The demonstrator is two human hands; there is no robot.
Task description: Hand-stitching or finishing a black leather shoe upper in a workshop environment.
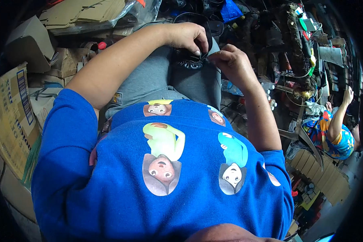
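On my grey-clad thighs rests a black, glossy piece (190, 63) that looks like a shoe, with a row of pale loops or stitches along its near edge. My left hand (187, 37) reaches over it from the left, thumb and fingers bent around its upper part. Just right of the stitched edge, my right hand (233, 64) is closed in a pinch, thumb against the forefinger. Whatever lies between those fingertips is too small to make out. The two hands are a short way apart, and part of the black piece is hidden behind the left fingers.
Cardboard boxes (30, 46) and flat cardboard (14, 121) crowd my left. Clear plastic bottles (232, 88) lie right of my thigh. Farther right are a curved metal blade (310, 145), cables, cluttered shelving, and another person in a colourful shirt (338, 141). A blue bag (231, 11) sits ahead.
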